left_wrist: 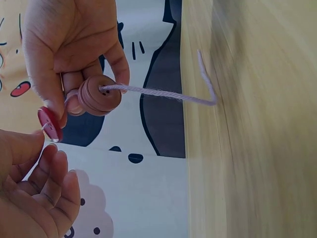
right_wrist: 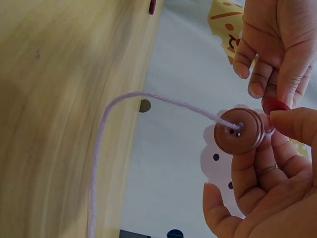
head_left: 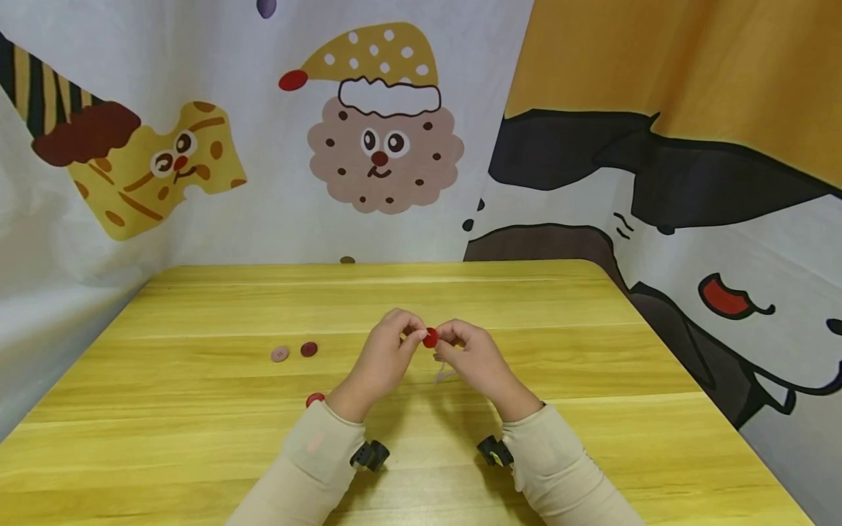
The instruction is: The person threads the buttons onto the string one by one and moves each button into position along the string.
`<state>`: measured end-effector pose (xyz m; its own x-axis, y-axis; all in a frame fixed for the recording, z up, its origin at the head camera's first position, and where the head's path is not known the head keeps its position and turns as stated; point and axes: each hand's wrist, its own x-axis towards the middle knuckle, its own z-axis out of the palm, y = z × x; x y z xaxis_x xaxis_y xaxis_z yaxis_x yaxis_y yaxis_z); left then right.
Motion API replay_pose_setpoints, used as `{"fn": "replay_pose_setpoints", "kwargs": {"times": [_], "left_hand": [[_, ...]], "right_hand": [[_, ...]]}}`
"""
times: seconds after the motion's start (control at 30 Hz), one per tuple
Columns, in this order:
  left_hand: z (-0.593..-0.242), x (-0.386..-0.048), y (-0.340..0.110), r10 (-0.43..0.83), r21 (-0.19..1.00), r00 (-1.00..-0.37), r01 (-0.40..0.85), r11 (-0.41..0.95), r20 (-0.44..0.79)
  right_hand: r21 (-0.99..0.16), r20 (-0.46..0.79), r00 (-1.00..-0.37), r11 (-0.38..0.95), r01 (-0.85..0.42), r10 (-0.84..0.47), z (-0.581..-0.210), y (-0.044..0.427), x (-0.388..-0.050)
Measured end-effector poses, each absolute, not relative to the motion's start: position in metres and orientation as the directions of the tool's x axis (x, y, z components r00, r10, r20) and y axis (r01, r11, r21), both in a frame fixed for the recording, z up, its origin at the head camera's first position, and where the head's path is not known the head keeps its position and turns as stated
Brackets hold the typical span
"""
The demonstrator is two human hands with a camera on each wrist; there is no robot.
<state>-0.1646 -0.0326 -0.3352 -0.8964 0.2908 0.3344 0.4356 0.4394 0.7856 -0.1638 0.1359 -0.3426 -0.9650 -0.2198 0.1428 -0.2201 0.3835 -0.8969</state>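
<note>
My left hand and right hand meet above the table around a red button. The right thumb and a finger hold this button by its edge. At its face, the left thumb and forefinger pinch a pale tip of yarn, seen in the left wrist view. A stack of brownish-pink buttons is threaded on the lilac yarn and hangs by the right fingers. From the stack the yarn's other end trails loose. In the right wrist view, the red button is partly hidden by fingers.
Left of the hands, a pale pink button and a dark red button lie on the wooden table. Another red button is partly covered by the left forearm. Behind hangs a printed curtain.
</note>
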Motion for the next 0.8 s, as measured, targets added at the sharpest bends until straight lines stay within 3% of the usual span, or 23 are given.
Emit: {"fn": "replay_pose_setpoints", "kwargs": {"times": [0.8], "left_hand": [[-0.3310, -0.1664, -0.0328, 0.323, 0.794, -0.896, 0.426, 0.434, 0.305]], "right_hand": [[-0.859, 0.178, -0.965, 0.447, -0.248, -0.193, -0.3458, 0.1352, -0.1656]]}}
